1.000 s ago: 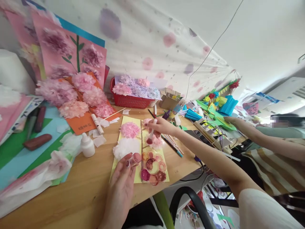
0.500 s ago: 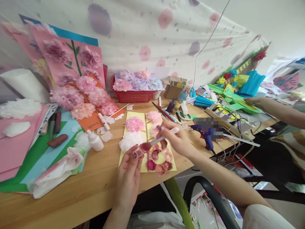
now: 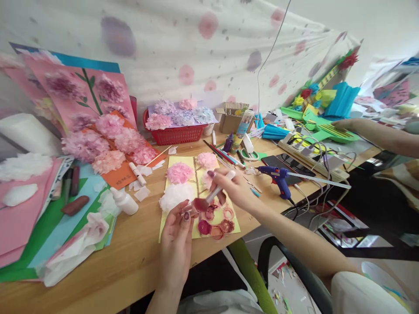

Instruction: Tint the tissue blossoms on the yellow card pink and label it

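Observation:
My left hand (image 3: 178,233) pinches a small clear piece that looks like a lid or shallow pot, mostly hidden by the fingers. In my right hand (image 3: 234,189) is a makeup brush (image 3: 216,192) with a pale handle, its pinkish bristles down against the clear piece. Below the brush lies a palette of round wells (image 3: 216,231) with pink, red and brown colours, on a yellow card (image 3: 166,229). Pink tissue flowers (image 3: 180,173) and a white tissue flower (image 3: 176,197) sit on the card beside my hands.
A white squeeze bottle (image 3: 125,201) stands left of the card. To the right lies a blue glue gun (image 3: 278,176) with cables nearby. A red basket (image 3: 178,135) of tissue flowers stands behind. Another person's arm (image 3: 376,133) reaches in at the far right.
The view has shifted slightly, so most things on the table sit further left. My hands keep their hold, and the bristles stay at the clear piece while the brush handle has moved a little.

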